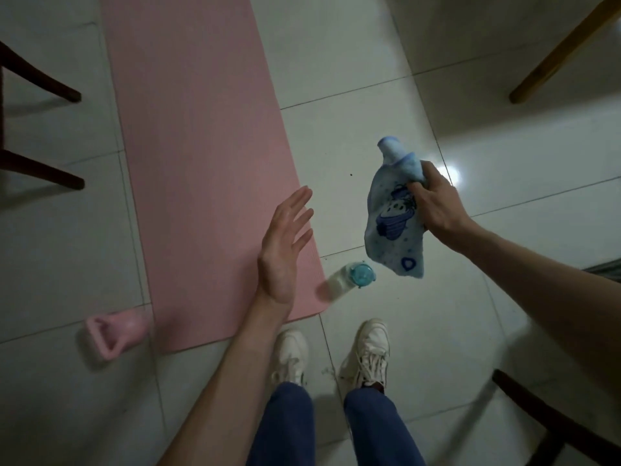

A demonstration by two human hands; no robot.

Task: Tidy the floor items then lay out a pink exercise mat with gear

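While the right hand [437, 203] grips a blue printed towel [393, 227] — the left hand [285, 247] spread empty — the pink mat [201, 163] lies flat.

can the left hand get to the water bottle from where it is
Probably yes. The left hand is open and empty above the mat's corner, and the water bottle stands just to its right with nothing between them.
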